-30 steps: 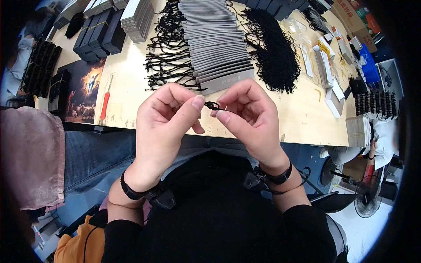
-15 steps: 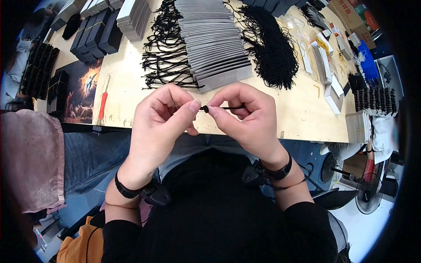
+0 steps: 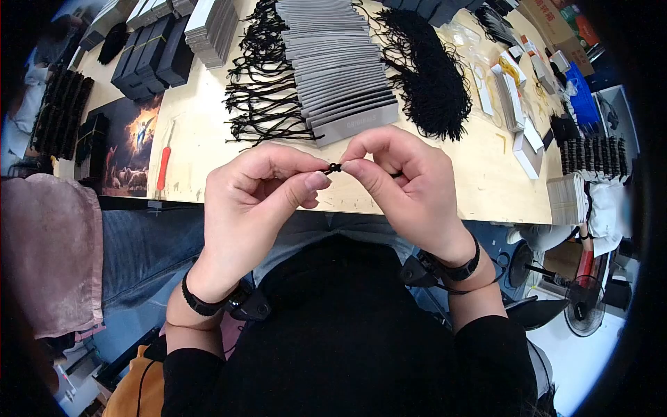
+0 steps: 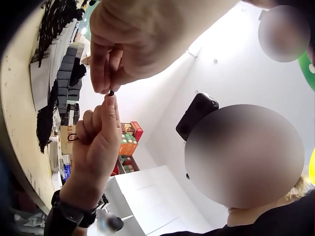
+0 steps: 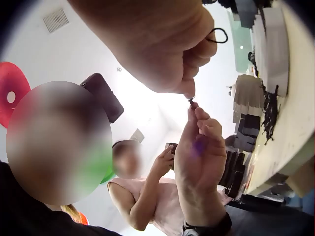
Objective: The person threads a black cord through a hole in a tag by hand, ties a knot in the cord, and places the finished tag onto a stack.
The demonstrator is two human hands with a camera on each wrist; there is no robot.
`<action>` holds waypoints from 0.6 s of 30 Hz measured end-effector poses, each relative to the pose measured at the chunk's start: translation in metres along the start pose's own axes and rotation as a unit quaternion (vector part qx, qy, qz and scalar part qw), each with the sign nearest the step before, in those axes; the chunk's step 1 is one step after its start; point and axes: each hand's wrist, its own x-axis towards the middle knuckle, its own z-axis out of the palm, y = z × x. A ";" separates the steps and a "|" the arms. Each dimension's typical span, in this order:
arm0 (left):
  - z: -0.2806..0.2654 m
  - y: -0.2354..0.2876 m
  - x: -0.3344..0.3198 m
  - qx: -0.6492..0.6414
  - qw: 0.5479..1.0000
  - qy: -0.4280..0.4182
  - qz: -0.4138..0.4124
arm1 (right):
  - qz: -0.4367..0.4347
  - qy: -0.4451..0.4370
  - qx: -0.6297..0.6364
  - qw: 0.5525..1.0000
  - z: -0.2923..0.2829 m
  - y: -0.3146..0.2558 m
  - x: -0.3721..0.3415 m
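A thin black cord [image 3: 335, 167] with a small knot is stretched between both hands above the front of the table. My left hand [image 3: 253, 201] pinches one end between thumb and index finger. Just beyond the knot, my right hand [image 3: 410, 184] pinches the cord with thumb and index finger, its other fingers curled. A small loop of the cord [image 5: 226, 36] sticks out past the right hand's curled fingers in the right wrist view. Behind the hands lies a long fanned row of grey printed cards [image 3: 354, 125], with black cords [image 3: 267, 104] spread along its left side.
A heap of black cords [image 3: 431, 83] lies right of the cards. Black boxes [image 3: 149, 59] and a card stack [image 3: 210, 35] stand at the back left. A red-handled tool [image 3: 164, 168] rests beside a printed picture [image 3: 132, 146]. White boxes [image 3: 529, 153] sit at the right.
The loose loops between the fingertips became a small compact knot. Now the right hand has shifted slightly right, and the left index finger lies straighter along the cord.
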 end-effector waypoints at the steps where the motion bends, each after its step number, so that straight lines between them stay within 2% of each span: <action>1: -0.001 0.000 -0.001 0.004 1.000 -0.012 -0.004 | 0.002 -0.010 -0.013 1.000 0.000 -0.003 -0.001; 6: 0.005 -0.001 0.002 0.057 0.996 -0.021 0.060 | 0.013 -0.010 -0.020 1.000 0.005 -0.002 -0.001; 7: 0.006 -0.001 0.002 0.074 0.994 -0.033 0.075 | 0.005 0.009 0.023 1.000 0.009 0.000 -0.001; 8: 0.008 -0.001 0.003 0.122 0.988 -0.011 0.098 | -0.003 0.027 0.065 0.998 0.011 0.003 0.000; 9: 0.007 -0.001 0.004 0.123 0.988 -0.010 0.098 | -0.002 0.027 0.066 0.997 0.012 0.004 0.000; 11: 0.005 -0.003 0.006 0.272 0.937 0.008 0.219 | 0.026 0.015 0.162 0.986 0.012 0.006 0.001; 13: 0.007 -0.004 0.007 0.288 0.927 0.033 0.239 | 0.038 -0.012 0.124 0.991 0.004 0.007 0.003; 15: 0.000 -0.001 0.009 0.380 0.872 -0.003 0.308 | 0.052 -0.038 0.086 0.994 -0.006 0.002 0.002; 18: -0.003 0.004 0.007 0.373 0.874 0.011 0.310 | 0.093 -0.070 0.066 0.991 -0.016 -0.008 0.002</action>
